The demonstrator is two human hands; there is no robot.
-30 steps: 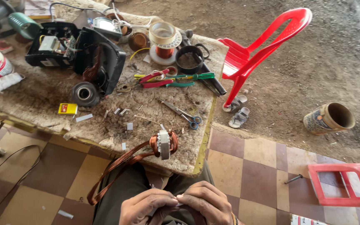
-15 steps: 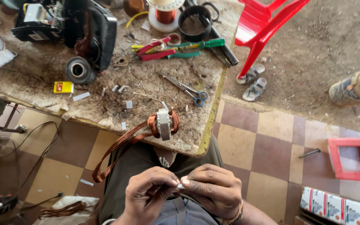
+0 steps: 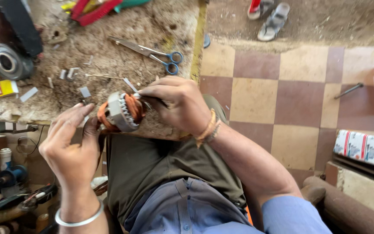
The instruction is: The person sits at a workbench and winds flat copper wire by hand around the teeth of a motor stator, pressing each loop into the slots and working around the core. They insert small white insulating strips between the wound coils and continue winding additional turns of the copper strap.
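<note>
Across the upper left of my feed runs the workbench, its top rough and stained, its yellow edge facing the checkered floor; at the right margin, low against the floor, I note a long white carton with red stripes, lying on its side; on the bench's left part sits a small yellow packet with a red panel, flat, just beside a round black wheel; pale slips of label-sized card lie scattered near it; blue-handled scissors lie open-side down, well apart from both hands, toward the bench's far edge.

Right hand: forearm enters from the lower right, wrist banded, knuckles up, fingers curled and pinching the upper right side of the motor stator; I record it as grasping that part. Left hand: forearm rises from the bottom edge with a metal bangle at the wrist, palm turned inward, fingers loosely extended; thumb and fingertips touch the stator's left side at its orange-brown copper winding, though I cannot tell whether they close on it.

Stator position: at the bench's near edge, above the lap, between the two hands, grey toothed core tilted toward me.
</note>
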